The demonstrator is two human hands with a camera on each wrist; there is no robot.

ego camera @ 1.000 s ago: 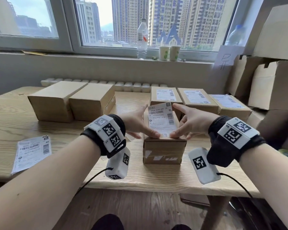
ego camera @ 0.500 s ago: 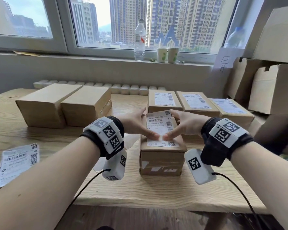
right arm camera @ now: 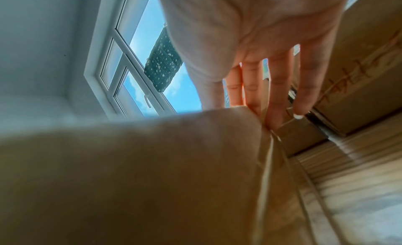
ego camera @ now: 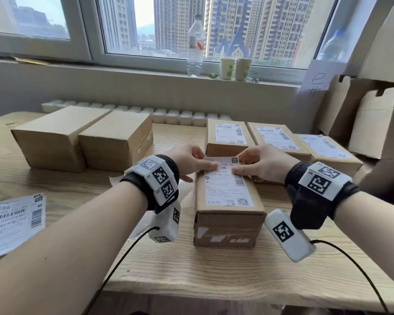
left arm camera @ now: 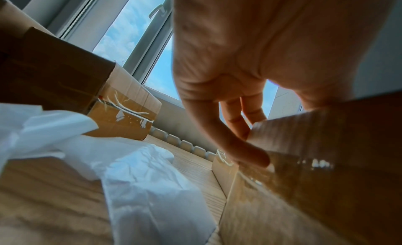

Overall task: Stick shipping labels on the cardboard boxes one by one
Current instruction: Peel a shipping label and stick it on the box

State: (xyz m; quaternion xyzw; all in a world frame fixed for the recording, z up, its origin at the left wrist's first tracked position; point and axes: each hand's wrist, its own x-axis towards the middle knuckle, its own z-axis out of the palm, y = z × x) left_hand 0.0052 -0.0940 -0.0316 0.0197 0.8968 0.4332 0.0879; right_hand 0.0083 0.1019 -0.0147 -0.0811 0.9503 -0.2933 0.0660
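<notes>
A small cardboard box stands near the table's front edge. A white shipping label lies flat on its top. My left hand and right hand meet over the label's far end, and both thumbs press down on it. In the left wrist view the left hand's fingers reach straight down the box's far side. In the right wrist view the right hand's fingers lie straight past the box's far corner.
Two unlabelled boxes sit at the back left and three labelled boxes at the back right. A loose label sheet lies at the left edge. Crumpled backing paper lies left of the box. Big cartons stand on the right.
The label was held tilted above the box and now lies flat on it. Both thumbs have slid from its near end to its far end.
</notes>
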